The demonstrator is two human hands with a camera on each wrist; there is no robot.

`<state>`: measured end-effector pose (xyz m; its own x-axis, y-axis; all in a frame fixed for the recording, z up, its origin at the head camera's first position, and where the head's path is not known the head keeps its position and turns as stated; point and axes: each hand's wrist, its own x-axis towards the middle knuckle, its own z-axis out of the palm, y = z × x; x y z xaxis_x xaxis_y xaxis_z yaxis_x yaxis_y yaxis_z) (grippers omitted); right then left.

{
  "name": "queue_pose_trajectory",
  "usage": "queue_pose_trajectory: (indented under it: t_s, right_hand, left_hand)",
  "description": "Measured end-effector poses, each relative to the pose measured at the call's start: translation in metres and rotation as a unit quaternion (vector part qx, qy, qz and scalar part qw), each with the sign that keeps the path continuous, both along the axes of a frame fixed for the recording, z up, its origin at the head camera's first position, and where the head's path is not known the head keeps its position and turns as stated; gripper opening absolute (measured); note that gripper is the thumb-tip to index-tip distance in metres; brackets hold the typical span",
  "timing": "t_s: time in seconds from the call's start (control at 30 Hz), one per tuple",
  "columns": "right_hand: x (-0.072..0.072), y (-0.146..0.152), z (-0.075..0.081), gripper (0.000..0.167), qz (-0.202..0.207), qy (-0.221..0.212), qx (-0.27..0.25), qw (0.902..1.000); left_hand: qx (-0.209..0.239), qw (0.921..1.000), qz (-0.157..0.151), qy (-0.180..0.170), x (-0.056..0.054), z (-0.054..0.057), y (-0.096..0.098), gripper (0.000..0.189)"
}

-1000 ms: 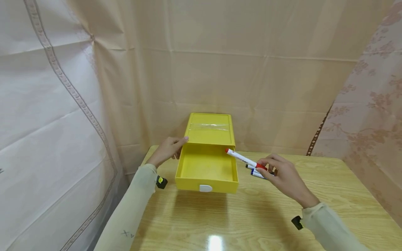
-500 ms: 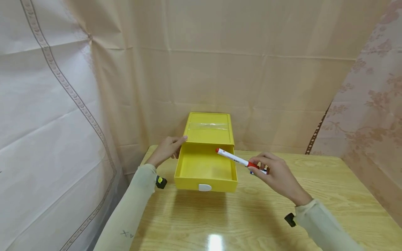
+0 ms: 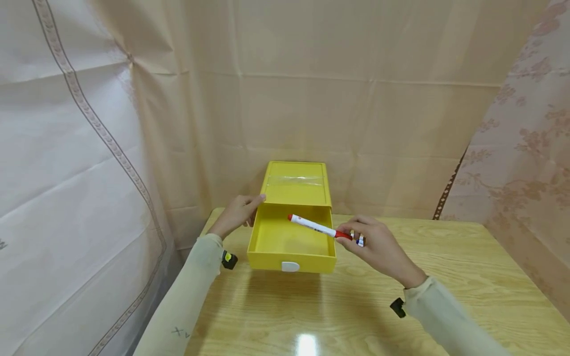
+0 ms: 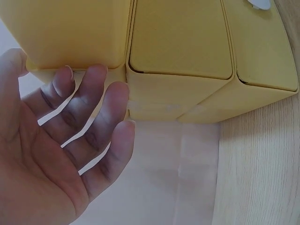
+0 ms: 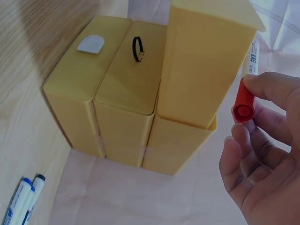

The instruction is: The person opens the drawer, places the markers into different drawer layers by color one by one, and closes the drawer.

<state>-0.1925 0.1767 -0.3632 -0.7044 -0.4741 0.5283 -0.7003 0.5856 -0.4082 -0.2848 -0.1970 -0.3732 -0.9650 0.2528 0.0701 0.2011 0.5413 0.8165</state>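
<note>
Across from our loose left hand (image 3: 236, 216), likely steadying the cabinet (image 3: 296, 194), our right hand (image 3: 377, 246) pinches a marker (image 3: 312, 226) above the drawer (image 3: 267, 262).

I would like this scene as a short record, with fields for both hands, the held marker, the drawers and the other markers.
Left hand: beside the yellow cabinet, thumb at its top edge
Right hand: pinches one red end of a marker
Held marker: white, slanted over the top drawer
Top drawer: pulled out
Lower drawers: two, shut
Other markers: blue-capped and black-capped, on the table
</note>
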Motion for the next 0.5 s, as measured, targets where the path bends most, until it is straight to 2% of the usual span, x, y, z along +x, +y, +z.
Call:
queue_pose_trajectory:
  t_s: [0.2,0.5]
  right_hand:
    - [-0.001,-0.009,0.001,0.015,-0.001,-0.014,0.003,0.9999]
    - [0.0,-0.021,0.004,0.014,0.005,-0.027,0.015,0.9995]
  left_hand:
    - [-0.002,1.0,0.006,-0.001,0.0,-0.001,0.001,0.069]
    - [0.005,1.0,-0.003,-0.005,0.0,-0.001,0.001,0.069]
